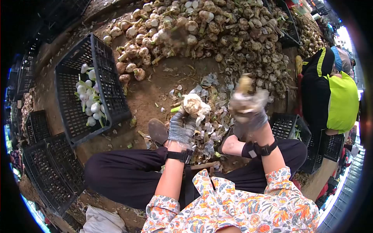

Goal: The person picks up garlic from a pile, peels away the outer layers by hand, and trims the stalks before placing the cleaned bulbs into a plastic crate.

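My left hand [182,123], in a grey glove, is closed around a garlic bulb [192,104] with loose pale skin and a short green stem pointing left. To its right, my right hand [250,112] is raised and blurred by motion. Something brownish and pale shows at its fingers, too smeared to make out. Between and below the hands lie peeled garlic skins [210,134] on the dirt ground. The two hands are apart.
A black crate [112,91] with clean white bulbs [91,97] stands at the left. A large heap of unpeeled garlic [241,35] lies ahead. Another crate [283,126] is by my right knee. A person in black and yellow-green [342,101] is at the right.
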The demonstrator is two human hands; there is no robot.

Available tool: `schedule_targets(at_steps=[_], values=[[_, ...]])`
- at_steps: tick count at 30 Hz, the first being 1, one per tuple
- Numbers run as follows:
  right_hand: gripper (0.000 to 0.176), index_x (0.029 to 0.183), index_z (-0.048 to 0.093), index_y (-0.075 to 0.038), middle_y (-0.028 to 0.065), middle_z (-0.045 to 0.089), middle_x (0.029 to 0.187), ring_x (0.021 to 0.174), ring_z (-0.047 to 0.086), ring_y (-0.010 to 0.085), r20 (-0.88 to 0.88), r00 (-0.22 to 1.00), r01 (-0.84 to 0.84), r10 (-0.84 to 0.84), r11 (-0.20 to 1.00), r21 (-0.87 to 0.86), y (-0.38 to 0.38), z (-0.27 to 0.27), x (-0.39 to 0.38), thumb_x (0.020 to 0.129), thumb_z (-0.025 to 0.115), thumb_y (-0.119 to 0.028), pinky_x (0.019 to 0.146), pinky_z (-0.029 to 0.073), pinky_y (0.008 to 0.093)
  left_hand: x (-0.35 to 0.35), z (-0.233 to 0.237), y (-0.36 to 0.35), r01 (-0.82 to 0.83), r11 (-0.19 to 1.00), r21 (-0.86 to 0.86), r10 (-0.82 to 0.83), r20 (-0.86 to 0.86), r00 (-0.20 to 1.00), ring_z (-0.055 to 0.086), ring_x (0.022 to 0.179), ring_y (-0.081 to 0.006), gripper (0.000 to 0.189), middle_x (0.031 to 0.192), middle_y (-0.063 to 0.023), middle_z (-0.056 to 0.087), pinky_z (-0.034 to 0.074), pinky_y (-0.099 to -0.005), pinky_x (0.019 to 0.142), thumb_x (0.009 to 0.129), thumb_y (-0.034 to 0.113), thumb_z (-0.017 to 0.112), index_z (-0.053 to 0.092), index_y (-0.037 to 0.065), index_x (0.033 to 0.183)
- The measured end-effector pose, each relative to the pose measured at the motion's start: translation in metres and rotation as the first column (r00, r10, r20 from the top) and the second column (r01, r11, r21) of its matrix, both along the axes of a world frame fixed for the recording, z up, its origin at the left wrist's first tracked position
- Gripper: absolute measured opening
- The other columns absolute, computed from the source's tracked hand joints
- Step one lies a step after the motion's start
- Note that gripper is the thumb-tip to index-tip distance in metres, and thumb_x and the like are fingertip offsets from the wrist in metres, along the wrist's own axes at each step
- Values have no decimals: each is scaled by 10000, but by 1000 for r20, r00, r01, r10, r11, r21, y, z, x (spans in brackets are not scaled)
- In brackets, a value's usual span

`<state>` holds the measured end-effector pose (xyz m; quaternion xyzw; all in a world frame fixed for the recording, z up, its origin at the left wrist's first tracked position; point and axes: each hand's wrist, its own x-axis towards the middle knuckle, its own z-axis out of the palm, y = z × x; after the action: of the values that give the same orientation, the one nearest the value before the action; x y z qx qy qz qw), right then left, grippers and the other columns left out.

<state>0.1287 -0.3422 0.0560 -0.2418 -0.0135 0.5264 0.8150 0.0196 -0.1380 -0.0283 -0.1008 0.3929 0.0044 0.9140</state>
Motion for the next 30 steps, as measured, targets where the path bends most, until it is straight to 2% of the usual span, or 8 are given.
schedule_targets(at_steps=[2,5,7,9,11,21,25,30], values=[[556,1189,467,-17,99,584,981,780,597,150,430,875,179,222,678,-713,12,5,-9,745,679,-274,625,523,283,-1,6,-2,23,998,53,-21,-24,999,566,912,-264,208,971,-164,576,519,-345,789,803,55,562,539,-52,980],[550,1193,488,-79,76,513,1140,1040,506,194,864,284,674,417,554,-489,43,2,-35,712,708,-231,873,433,329,4,21,-6,71,984,166,-55,-97,994,582,853,-227,214,925,-130,595,527,-309,732,813,111,589,555,-25,974],[457,1147,531,-98,76,562,1067,915,557,159,800,-235,728,552,646,-231,50,-15,-37,717,680,-137,699,484,290,-1,21,-8,110,969,219,-77,-157,985,593,803,-199,210,887,-106,607,528,-288,691,821,138,594,565,-5,972],[289,1037,584,-71,66,596,972,855,575,161,823,-169,663,542,681,-312,50,-25,-28,758,630,-127,697,483,270,-8,14,-7,280,856,435,-236,-155,959,590,697,-147,175,812,-57,616,504,-256,601,841,157,574,584,33,964],[322,1053,557,-55,53,622,844,733,590,139,857,513,770,-52,470,-432,46,-43,-10,734,598,-23,618,496,276,-5,27,-9,242,825,511,-181,-166,969,569,641,-111,163,772,-32,611,465,-243,524,853,177,563,594,48,948],[208,936,552,-27,33,545,765,759,535,98,753,379,564,538,511,-649,68,-24,-24,774,633,-129,610,440,243,0,36,-5,332,133,934,-235,-296,926,528,694,-88,237,822,-26,586,453,-228,586,844,211,593,570,4,957],[202,926,559,-22,32,559,832,802,532,106,467,851,150,238,742,-653,60,-5,-20,832,596,-197,699,469,258,2,50,10,365,319,875,-302,-271,914,503,662,-68,222,828,-30,581,430,-203,569,824,177,620,549,10,951],[214,966,552,-25,59,553,896,891,511,128,751,563,419,345,665,-619,56,-3,-23,843,576,-199,773,435,284,3,56,7,380,309,872,-313,-284,906,498,643,-61,230,813,-21,580,424,-201,549,817,182,631,546,10,944]])
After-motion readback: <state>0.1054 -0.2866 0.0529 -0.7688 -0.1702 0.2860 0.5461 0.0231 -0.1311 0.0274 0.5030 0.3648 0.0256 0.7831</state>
